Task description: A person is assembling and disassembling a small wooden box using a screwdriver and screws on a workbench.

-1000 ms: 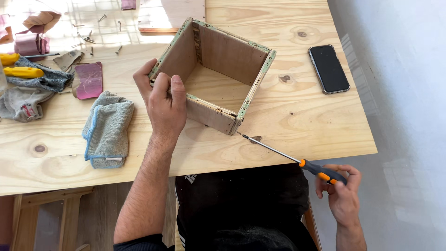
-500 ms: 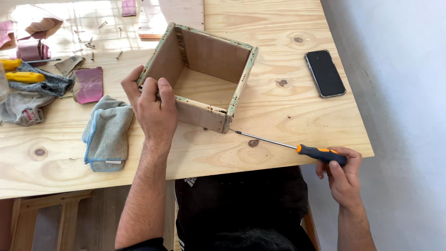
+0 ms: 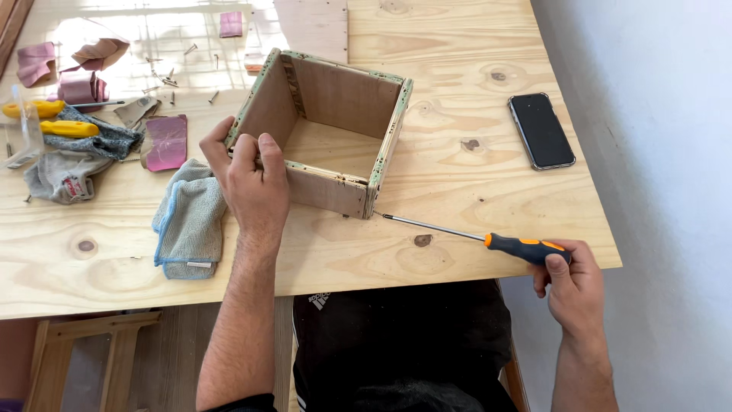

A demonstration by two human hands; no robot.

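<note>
Gripping one wooden box [image 3: 335, 130], the left hand [image 3: 252, 183] steadies it; the right hand [image 3: 573, 284] clasps one screwdriver [image 3: 473, 236].

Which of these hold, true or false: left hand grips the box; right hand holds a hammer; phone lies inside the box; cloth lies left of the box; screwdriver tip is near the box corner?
1. The left hand grips the box. True.
2. The right hand holds a hammer. False: it holds a screwdriver with an orange and black handle.
3. The phone lies inside the box. False: it lies flat on the table, right of the box.
4. The cloth lies left of the box. True.
5. The screwdriver tip is near the box's lower right corner. True.
</note>
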